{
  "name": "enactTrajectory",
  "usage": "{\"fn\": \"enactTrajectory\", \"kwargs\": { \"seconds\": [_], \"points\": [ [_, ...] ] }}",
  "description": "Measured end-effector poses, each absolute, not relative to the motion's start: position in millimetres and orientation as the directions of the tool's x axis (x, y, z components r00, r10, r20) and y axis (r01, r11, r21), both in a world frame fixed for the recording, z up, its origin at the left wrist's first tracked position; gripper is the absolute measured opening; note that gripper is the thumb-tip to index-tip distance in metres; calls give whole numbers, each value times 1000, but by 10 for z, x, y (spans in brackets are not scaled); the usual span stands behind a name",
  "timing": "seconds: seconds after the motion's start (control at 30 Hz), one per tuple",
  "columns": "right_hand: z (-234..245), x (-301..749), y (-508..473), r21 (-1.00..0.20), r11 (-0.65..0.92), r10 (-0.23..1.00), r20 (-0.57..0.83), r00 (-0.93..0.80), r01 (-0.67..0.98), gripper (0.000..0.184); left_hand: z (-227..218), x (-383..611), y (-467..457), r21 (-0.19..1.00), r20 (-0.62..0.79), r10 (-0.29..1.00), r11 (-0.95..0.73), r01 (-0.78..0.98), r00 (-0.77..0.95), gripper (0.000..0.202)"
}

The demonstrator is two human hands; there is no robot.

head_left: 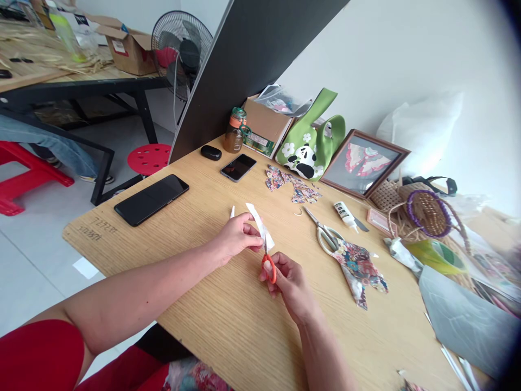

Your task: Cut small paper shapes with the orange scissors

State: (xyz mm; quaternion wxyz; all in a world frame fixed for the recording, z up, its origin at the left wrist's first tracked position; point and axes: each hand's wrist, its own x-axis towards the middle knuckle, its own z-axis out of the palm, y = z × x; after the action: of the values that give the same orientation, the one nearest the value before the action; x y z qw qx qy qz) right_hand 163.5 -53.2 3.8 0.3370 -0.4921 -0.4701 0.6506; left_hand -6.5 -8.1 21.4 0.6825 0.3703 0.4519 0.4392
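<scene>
Orange scissors (266, 257) at white strip (256, 218)
L hand (239, 238) pinches strip, abt 11 o'clock from R hand (288, 281), which grips scissors by handles w/ blades at strip; floral cloth (362, 265) abt 3 o'clock from R hand

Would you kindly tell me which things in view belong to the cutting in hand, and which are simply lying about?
In use:
- narrow white strip, in the left hand
- orange-handled metal scissors, in the right hand

Apparently just lying about:
- large black rectangular phone
- green panda-patterned bag
- brown rectangular picture frame
</scene>
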Motion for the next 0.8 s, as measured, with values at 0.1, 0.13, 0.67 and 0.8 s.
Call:
{"fn": "enactTrajectory", "kwargs": {
  "seconds": [0.1,0.13,0.67,0.8],
  "points": [
    [19,1643,-523,-948,-318,905,-312,-290,28,46,226,-68,-87,900,-308,930,353,-255,202,48],
    [13,1645,-521,-949,-313,906,-308,-291,31,46,231,-70,-87,900,-309,929,354,-255,201,48],
    [33,1641,-525,-948,-316,908,-315,-276,42,48,251,-65,-86,887,-327,921,376,-268,211,49],
    [34,1639,-526,-946,-320,906,-321,-275,51,48,242,-68,-88,885,-323,920,377,-274,223,50]
  ]
}}
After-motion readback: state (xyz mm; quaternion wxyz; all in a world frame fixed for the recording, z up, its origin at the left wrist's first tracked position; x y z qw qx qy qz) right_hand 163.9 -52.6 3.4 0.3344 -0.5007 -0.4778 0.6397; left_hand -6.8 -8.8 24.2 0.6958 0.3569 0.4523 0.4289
